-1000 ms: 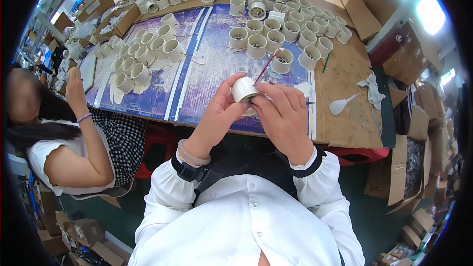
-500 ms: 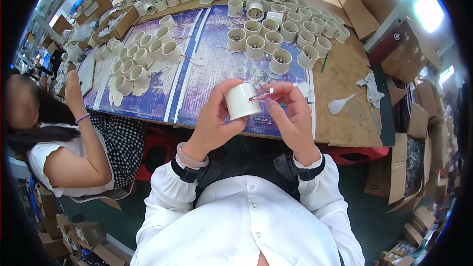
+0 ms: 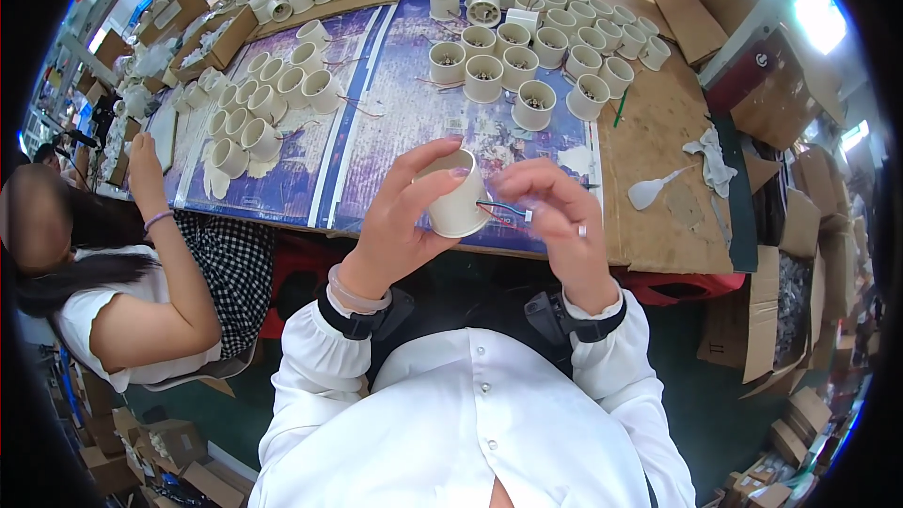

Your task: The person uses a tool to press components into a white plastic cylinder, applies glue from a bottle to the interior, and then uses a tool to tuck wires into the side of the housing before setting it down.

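My left hand [image 3: 400,212] is closed round a white cylindrical cup [image 3: 463,205], thumb and fingers over its rim and side. The cup is held tilted above the table's near edge. From its right side comes a short bundle of thin dark and blue wires [image 3: 499,206] ending in a small white connector [image 3: 529,215]. Beside the connector is my right hand [image 3: 564,216], its fingers curved and apart, partly smeared by motion. No firm grip on the wires shows.
Many similar white cups [image 3: 536,105] with wires stand across the table's far half; another group [image 3: 261,139] stands at left. A white squeeze bottle [image 3: 645,193] and a crumpled cloth [image 3: 712,162] lie at right. A co-worker [image 3: 150,310] sits at left. Cardboard boxes [image 3: 760,315] stand at right.
The cup has tipped so that its opening faces more upward. My right hand has moved slightly down and right, its fingers now apart from the wires, which hang lower.
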Demonstrator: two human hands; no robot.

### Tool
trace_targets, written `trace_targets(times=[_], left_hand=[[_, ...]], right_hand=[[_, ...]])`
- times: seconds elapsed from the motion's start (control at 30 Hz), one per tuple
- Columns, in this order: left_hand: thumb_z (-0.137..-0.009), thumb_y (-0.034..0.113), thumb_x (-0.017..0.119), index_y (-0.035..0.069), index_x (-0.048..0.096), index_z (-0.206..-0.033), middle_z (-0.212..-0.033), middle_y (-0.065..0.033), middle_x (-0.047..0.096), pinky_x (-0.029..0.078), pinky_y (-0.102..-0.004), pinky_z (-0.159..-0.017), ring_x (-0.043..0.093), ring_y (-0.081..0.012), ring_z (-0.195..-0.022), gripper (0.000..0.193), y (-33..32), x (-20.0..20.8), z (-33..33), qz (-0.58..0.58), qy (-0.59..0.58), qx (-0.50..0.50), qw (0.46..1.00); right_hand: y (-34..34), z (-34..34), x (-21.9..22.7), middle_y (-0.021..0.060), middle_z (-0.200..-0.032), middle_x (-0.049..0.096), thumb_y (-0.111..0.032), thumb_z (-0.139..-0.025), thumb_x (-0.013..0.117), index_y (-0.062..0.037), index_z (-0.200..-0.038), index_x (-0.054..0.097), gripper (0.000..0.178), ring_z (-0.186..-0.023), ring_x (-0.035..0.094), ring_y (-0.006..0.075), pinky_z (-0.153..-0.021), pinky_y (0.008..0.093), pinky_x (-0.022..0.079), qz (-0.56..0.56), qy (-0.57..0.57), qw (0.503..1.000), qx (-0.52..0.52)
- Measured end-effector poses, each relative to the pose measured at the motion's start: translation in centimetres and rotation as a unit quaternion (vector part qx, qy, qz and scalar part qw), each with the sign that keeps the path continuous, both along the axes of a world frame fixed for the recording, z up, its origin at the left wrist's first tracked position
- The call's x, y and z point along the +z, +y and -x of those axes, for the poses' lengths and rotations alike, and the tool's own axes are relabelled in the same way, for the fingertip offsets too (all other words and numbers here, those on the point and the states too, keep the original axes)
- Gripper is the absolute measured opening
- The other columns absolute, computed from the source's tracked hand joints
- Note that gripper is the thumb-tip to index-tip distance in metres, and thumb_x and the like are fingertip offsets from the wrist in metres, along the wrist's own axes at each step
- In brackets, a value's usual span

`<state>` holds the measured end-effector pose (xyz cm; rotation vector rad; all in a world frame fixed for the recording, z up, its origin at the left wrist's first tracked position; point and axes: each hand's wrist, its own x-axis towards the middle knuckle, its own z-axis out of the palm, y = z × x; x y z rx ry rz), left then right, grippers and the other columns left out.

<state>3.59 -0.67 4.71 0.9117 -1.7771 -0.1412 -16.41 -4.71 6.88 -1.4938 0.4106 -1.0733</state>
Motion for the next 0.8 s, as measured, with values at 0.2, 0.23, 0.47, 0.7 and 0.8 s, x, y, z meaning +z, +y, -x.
trace_targets(times=[0.2, 0.23, 0.47, 0.7, 0.8], left_hand=[[-0.068, 0.004, 0.078, 0.013, 0.054, -0.114, -0.129, -0.0192, 0.051, 0.049, -0.0386, -0.089, 0.056, -0.0346, -0.111, 0.052, 0.2, 0.4, -0.9, 0.022, -0.126, 0.009, 0.992], [-0.068, 0.004, 0.078, 0.013, 0.054, -0.114, -0.129, -0.0192, 0.051, 0.049, -0.0386, -0.089, 0.056, -0.0346, -0.111, 0.052, 0.2, 0.3, -1.1, 0.021, -0.126, 0.008, 0.992], [-0.070, 0.009, 0.079, 0.010, 0.053, -0.108, -0.129, -0.0193, 0.051, 0.049, -0.0384, -0.089, 0.056, -0.0344, -0.111, 0.045, 0.1, -0.4, -1.0, 0.043, -0.078, 0.006, 0.996], [-0.069, 0.012, 0.080, 0.009, 0.050, -0.108, -0.129, -0.0199, 0.051, 0.048, -0.0392, -0.091, 0.055, -0.0366, -0.112, 0.049, 0.3, -0.4, -0.7, -0.012, -0.029, 0.012, 0.999], [-0.069, 0.012, 0.081, 0.009, 0.050, -0.109, -0.130, -0.0202, 0.051, 0.048, -0.0393, -0.091, 0.055, -0.0373, -0.113, 0.051, 0.3, -0.4, -0.4, -0.038, -0.013, 0.008, 0.999]], right_hand=[[-0.8, 0.8, 2.0, 0.0074, -0.094, 0.062, -0.002, -0.083, 0.063, -0.0006, -0.096, 0.062, 0.013, -0.093, 0.057, 0.0152, -0.081, 0.0289, 0.045, -0.111, 0.064, 0.990, 0.054], [-0.6, 0.6, 2.3, 0.0063, -0.091, 0.062, -0.002, -0.084, 0.063, -0.0003, -0.095, 0.062, 0.011, -0.091, 0.057, 0.0148, -0.080, 0.0289, 0.046, -0.035, 0.142, 0.989, 0.037], [-0.1, -0.3, 1.1, 0.0075, -0.082, 0.061, 0.000, -0.080, 0.067, -0.0009, -0.089, 0.063, 0.010, -0.077, 0.058, 0.0214, -0.070, 0.0312, 0.047, 0.194, 0.213, 0.955, -0.076], [0.5, -0.9, 0.8, 0.0106, -0.080, 0.060, 0.001, -0.074, 0.069, -0.0030, -0.086, 0.061, 0.015, -0.074, 0.057, 0.0274, -0.064, 0.0342, 0.045, 0.390, 0.227, 0.877, -0.165], [1.1, -0.9, 0.2, 0.0098, -0.080, 0.060, 0.003, -0.074, 0.069, -0.0038, -0.086, 0.060, 0.016, -0.073, 0.057, 0.0260, -0.063, 0.0342, 0.045, 0.393, 0.237, 0.874, -0.162]])
